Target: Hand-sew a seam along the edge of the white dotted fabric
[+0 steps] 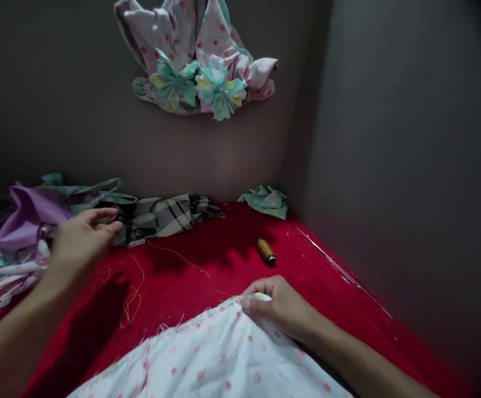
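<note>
My right hand (280, 304) pinches the frayed top edge of a white fabric (207, 354) with red and pink dots, thumb on the near side. The cloth spreads toward me, with a seam along its edge and a bit of green-yellow print by my fingers. My left hand (85, 235) is raised at the left, apart from the cloth, its thumb and index finger drawn together. Whatever lies between those fingertips is too small and blurred to make out. Below it, loose yellow-orange thread (135, 298) lies in loops on the red cloth surface (207, 260).
A yellow-brown thread spool (266, 252) lies beyond my right hand. Scraps sit along the wall: purple cloth (33, 215), black-and-white plaid fabric (166, 215), a green piece (265, 200). A dotted garment with green fabric flowers (221, 91) hangs above. A thin metallic-looking strip (340, 269) runs along the right wall.
</note>
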A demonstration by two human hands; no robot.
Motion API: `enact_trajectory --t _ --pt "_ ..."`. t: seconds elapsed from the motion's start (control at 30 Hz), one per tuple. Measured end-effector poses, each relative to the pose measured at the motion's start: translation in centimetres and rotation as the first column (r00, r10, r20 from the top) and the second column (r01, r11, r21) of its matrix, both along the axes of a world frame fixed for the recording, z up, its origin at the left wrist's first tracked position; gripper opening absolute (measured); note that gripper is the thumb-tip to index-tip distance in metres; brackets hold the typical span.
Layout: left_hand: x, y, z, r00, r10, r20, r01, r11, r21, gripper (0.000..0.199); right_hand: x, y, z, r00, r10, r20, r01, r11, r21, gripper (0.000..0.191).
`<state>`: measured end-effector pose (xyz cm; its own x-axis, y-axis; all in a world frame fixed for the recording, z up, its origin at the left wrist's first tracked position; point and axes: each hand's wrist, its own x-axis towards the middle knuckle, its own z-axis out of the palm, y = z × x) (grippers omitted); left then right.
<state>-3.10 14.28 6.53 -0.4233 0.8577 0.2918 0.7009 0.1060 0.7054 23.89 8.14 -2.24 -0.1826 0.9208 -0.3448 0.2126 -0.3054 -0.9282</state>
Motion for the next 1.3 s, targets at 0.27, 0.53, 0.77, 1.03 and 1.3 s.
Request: enact_trajectory --t 0.27,0.53,0.77,1.03,1.3 --pt "9.8 -4.6 -6.9 0.535 -0.782 0.319 0.841 0.46 -0.284 0.03 0.1 -0.1 0.2 0.997 0.05 -0.062 -0.05 0.999 0.0 0.018" --pt "9.8 -5.3 -8.3 0.636 -0.745 0.2 0.768 0.585 -0.262 0.024 2.2 0.7 0.8 0.982 0.17 0.076 -0.176 0.982 0.073 0.013" --pt "9.4 -5.4 -6.2 0.685 -0.692 0.228 0.727 0.629 -0.275 0.017 2.4 1.0 0.4 0.982 0.177 0.06 -0.181 0.981 0.071 0.014" --pt "11.6 -7.9 -5.3 0.493 -0.434 0.754 0.768 0.625 -0.143 0.013 2.7 1.0 0.6 0.97 0.231 0.068 -0.237 0.967 0.094 0.013" --pt "11.2 -8.5 -8.6 0.683 -0.606 0.408 0.707 0.688 -0.161 0.013 2.6 1.1 0.0 0.977 0.206 0.061 -0.211 0.973 0.091 0.013"
